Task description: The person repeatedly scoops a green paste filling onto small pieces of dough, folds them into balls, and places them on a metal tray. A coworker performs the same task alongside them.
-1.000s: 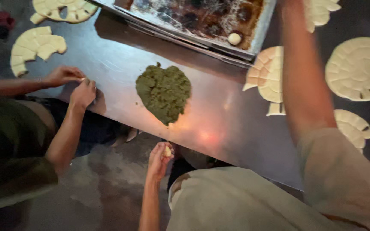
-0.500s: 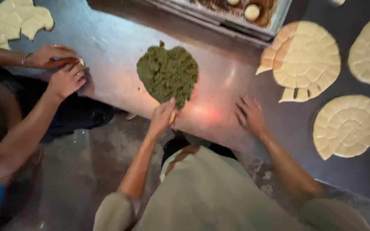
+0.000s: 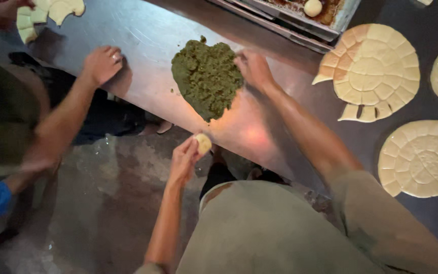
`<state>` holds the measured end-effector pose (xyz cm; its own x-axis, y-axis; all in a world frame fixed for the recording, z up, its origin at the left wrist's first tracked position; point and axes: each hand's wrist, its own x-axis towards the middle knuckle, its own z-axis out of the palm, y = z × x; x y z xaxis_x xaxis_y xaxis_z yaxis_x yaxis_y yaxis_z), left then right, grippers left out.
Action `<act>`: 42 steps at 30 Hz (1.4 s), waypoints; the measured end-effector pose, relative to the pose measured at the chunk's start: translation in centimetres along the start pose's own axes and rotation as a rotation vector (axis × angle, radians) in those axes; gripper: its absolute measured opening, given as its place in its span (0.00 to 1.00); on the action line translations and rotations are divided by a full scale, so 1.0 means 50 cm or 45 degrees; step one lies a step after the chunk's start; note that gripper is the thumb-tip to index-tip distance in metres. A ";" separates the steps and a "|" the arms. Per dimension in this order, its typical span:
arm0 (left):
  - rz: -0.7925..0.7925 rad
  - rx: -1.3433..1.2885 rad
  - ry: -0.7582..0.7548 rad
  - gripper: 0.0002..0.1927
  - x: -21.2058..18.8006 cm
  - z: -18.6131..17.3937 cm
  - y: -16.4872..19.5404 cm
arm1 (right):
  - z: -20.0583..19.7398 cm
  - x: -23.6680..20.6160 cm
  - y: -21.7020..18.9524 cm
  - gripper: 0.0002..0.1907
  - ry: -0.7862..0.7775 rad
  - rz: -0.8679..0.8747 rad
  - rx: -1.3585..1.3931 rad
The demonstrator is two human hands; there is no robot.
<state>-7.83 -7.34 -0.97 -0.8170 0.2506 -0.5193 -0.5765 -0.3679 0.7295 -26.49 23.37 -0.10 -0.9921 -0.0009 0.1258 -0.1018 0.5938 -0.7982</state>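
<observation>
Filling stage, by the look of it: left hand at lower centre, fingers curled shut around a small pale dough piece; right hand at upper centre, fingers bent down into the edge of the green filling mound on the steel table. Next, probably, a pinch of filling carried to the dough, without crumbling. At upper left, a co-worker's hand flat on the table.

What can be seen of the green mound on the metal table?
The green mound is a coarse, crumbly, dark olive paste, like chopped herbs, heaped in a rough heart shape that narrows toward the table's near edge. A few small crumbs lie loose around it. It rests directly on the steel table, below a baking tray. The person's right hand touches its right edge, fingers at the paste. The left hand, holding a small dough piece, is just below its tip, not touching it.
</observation>
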 end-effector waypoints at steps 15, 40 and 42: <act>-0.173 -0.027 -0.284 0.19 0.186 -0.032 0.094 | 0.033 0.095 0.089 0.20 -0.274 0.149 0.439; -0.167 0.060 0.295 0.19 0.107 0.025 -0.050 | 0.026 -0.085 0.129 0.09 0.076 -0.301 -0.125; -0.043 0.087 0.285 0.19 0.113 0.003 -0.074 | 0.039 -0.085 0.119 0.09 0.099 -0.232 -0.133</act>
<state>-10.30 -4.41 -6.55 -0.7794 0.0540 -0.6242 -0.6090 -0.2992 0.7346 -23.04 25.32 -6.52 -0.9488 -0.0559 0.3109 -0.2666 0.6696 -0.6932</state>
